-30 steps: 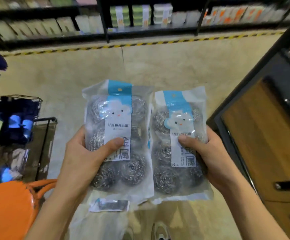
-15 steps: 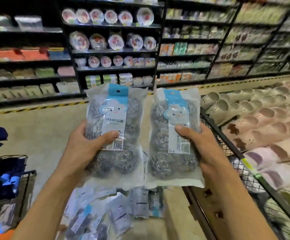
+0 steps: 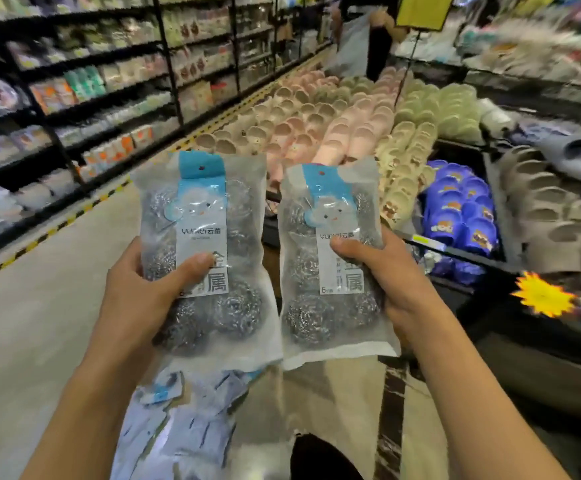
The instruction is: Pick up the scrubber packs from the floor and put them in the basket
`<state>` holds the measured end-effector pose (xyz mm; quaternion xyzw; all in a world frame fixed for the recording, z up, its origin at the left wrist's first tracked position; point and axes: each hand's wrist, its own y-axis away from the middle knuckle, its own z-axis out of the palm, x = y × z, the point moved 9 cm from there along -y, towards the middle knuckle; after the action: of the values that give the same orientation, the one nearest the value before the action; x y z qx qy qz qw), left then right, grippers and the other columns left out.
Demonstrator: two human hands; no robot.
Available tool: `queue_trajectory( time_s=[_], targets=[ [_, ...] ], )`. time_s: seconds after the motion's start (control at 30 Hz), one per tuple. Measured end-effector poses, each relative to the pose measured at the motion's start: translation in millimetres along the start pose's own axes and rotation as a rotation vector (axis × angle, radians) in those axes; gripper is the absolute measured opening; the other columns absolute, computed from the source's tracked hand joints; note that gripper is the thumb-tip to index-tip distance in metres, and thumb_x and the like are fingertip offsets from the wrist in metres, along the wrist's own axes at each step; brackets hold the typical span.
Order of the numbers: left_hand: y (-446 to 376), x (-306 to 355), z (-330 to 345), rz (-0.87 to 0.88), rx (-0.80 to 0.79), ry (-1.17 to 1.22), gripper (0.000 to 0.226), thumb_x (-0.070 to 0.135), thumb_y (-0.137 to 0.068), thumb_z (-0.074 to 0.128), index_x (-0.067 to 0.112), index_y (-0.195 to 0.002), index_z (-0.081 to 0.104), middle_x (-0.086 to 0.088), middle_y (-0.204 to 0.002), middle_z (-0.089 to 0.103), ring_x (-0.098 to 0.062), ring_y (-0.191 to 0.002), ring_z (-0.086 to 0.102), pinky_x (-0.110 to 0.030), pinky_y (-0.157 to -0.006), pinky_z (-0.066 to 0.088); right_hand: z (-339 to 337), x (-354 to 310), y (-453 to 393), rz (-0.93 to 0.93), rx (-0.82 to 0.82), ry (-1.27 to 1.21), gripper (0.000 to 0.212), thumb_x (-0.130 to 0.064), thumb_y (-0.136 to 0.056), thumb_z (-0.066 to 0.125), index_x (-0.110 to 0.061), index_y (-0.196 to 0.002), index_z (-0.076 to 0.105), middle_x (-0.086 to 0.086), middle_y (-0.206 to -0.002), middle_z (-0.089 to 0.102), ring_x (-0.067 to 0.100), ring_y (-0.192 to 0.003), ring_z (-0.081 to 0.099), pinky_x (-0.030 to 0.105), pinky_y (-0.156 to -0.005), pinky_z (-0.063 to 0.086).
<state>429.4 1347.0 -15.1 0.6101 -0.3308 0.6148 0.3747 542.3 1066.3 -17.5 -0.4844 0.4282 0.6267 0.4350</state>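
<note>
Gripping packs — L hand [image 3: 136,289], R hand [image 3: 399,282].

So in my left hand [image 3: 136,292] there's a clear plastic scrubber pack [image 3: 206,258] with a bright blue header, pale blue-white label and silvery steel-wool balls showing through. My right hand [image 3: 396,282] has a matching clear blue-topped pack [image 3: 330,268], same silver balls, grey lettering. More blue-and-white packs on the beige floor [image 3: 185,424] near me. Far right: rows of pink slippers [image 3: 347,133], pale green slippers [image 3: 417,140], dark blue patterned slippers [image 3: 462,209], grey-brown slippers [image 3: 545,209]. Yellow-black striped floor tape [image 3: 50,232] on the left, and a yellow starburst tag [image 3: 543,296].
</note>
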Motion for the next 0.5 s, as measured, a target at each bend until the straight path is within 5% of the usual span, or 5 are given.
queue_trajectory(
  time_s=[0.1, 0.17, 0.3, 0.4, 0.5],
  targets=[
    [13, -5, 56, -0.008, -0.165, 0.007, 0.049, 0.027, -0.072, 0.086, 0.026, -0.118, 0.070, 0.006, -0.076, 0.077, -0.004, -0.051, 0.067, -0.022, -0.044, 0.052, -63, -4, 54, -0.022, 0.193, -0.033, 0.029, 0.000, -0.088, 0.073, -0.010, -0.116, 0.071, 0.008, -0.098, 0.081, 0.020, -0.083, 0.078, 0.030, -0.068, 0.061],
    [26, -8, 102, -0.012, -0.288, 0.007, 0.051, 0.025, -0.073, 0.087, 0.023, -0.121, 0.070, 0.006, -0.076, 0.076, -0.002, -0.051, 0.065, -0.019, -0.044, 0.051, -106, -7, 92, -0.049, 0.314, -0.045, 0.029, 0.000, -0.089, 0.072, -0.013, -0.115, 0.071, 0.008, -0.099, 0.081, 0.021, -0.085, 0.078, 0.030, -0.069, 0.062],
    [62, -8, 203, -0.022, -0.495, -0.002, 0.061, 0.036, -0.060, 0.088, 0.029, -0.119, 0.072, -0.001, -0.104, 0.080, -0.023, -0.089, 0.078, -0.050, -0.078, 0.062, -192, -17, 173, -0.101, 0.538, -0.102, 0.036, 0.000, -0.089, 0.071, -0.013, -0.123, 0.068, 0.011, -0.109, 0.079, 0.024, -0.093, 0.078, 0.033, -0.074, 0.064],
    [104, -8, 291, -0.006, -0.655, -0.023, 0.056, 0.038, -0.062, 0.088, 0.031, -0.115, 0.072, 0.000, -0.104, 0.080, -0.028, -0.090, 0.078, -0.062, -0.080, 0.060, -259, -20, 237, -0.147, 0.703, -0.146, 0.039, 0.002, -0.088, 0.071, -0.010, -0.125, 0.066, 0.010, -0.108, 0.080, 0.023, -0.089, 0.079, 0.030, -0.069, 0.062],
    [163, -16, 385, -0.005, -0.816, -0.028, 0.051, 0.032, -0.063, 0.086, 0.029, -0.112, 0.069, 0.004, -0.100, 0.081, -0.020, -0.084, 0.078, -0.040, -0.063, 0.063, -332, -19, 309, -0.191, 0.884, -0.174, 0.037, 0.002, -0.087, 0.071, -0.011, -0.121, 0.067, 0.008, -0.103, 0.081, 0.021, -0.087, 0.079, 0.029, -0.067, 0.062]
  ],
)
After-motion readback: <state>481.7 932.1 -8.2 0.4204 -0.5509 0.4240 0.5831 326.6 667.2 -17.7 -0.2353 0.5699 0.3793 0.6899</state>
